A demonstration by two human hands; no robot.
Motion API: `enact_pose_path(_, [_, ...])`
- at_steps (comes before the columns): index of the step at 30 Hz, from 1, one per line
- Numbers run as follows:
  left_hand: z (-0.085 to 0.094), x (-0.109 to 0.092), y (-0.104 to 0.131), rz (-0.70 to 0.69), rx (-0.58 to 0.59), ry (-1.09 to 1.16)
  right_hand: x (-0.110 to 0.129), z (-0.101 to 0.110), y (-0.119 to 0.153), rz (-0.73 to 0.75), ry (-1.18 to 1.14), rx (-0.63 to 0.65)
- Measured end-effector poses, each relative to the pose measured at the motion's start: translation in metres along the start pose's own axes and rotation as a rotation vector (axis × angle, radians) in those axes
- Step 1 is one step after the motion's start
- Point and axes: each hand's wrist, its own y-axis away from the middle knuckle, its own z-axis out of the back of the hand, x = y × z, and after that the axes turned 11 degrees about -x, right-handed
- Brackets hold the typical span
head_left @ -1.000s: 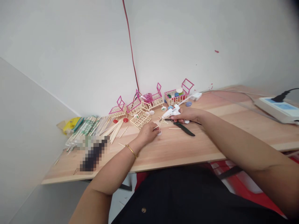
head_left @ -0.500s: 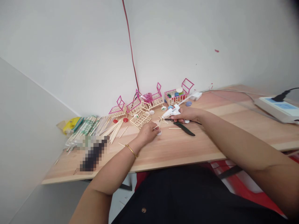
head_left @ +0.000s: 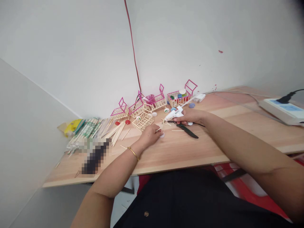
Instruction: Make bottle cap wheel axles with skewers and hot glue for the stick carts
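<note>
My right hand [head_left: 187, 117] is wrapped round a white hot glue gun [head_left: 174, 113], its nozzle pointing left and down. My left hand [head_left: 150, 134] pinches a short wooden stick [head_left: 157, 129] just left of the nozzle. A whitish bottle cap [head_left: 162, 135] is at my left fingertips; whether they touch it I cannot tell. Beyond that hand stands a small unpainted stick cart [head_left: 143, 121]. Under the nozzle lie several cut stick pieces [head_left: 167, 123]. A dark-handled cutting tool [head_left: 187, 130] lies below my right hand, its other end partly hidden.
Pink-trimmed stick carts [head_left: 179, 98] line the wall, beside a pink cup [head_left: 150, 99]. Loose sticks [head_left: 118, 134], bagged chopsticks [head_left: 87, 130] and a blurred dark object [head_left: 95, 158] are at left. A power strip [head_left: 282, 110] sits at right; a cable [head_left: 228, 92] runs along the back.
Almost nothing differs. Both hands keep their places, and the glue gun's nozzle stays close to the stick in my left hand.
</note>
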Motion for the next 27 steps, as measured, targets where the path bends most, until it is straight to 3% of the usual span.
enact_pose_path(27, [0.0009,0.0011,-0.0007,-0.076,0.025,-0.035,-0.0056,-0.0011,-0.0036,0.022,-0.055,0.017])
